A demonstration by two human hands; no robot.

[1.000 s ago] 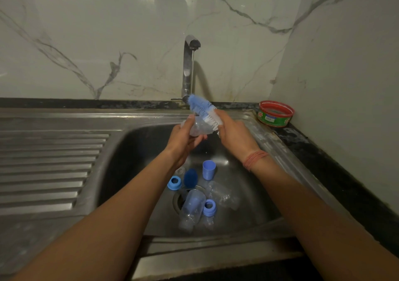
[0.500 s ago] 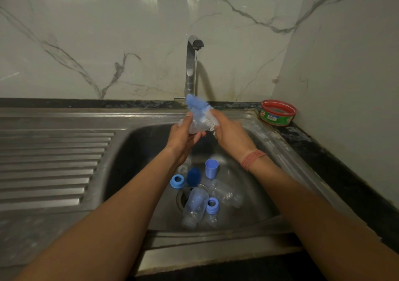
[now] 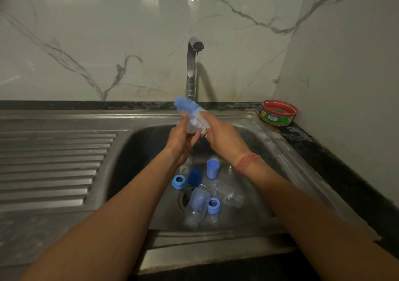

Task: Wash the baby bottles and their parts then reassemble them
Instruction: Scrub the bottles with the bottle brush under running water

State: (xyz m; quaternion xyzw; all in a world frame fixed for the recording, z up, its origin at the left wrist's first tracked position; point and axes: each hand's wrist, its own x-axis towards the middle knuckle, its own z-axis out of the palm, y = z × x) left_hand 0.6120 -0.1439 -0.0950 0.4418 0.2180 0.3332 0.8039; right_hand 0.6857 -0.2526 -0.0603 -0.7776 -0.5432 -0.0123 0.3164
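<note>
Both hands raised over sink [image 3: 269,142]: left hand [image 3: 180,142] fingers around clear part [image 3: 190,128], right hand [image 3: 224,138] fingers around brush [image 3: 190,110].

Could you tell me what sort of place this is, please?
Most likely a home kitchen: a steel sink with a draining board, a running tap, and marble wall tiles.

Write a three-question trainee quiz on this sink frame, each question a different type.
1. True or false: the right hand grips the blue-and-white bristle brush.
2. What does the left hand hold? A) a small clear plastic bottle part B) a metal spoon C) a yellow sponge
3. Fill in: the two transparent baby bottles lie in the steel sink basin near the ____.

Key: 1 true; 2 A; 3 drain.
</note>
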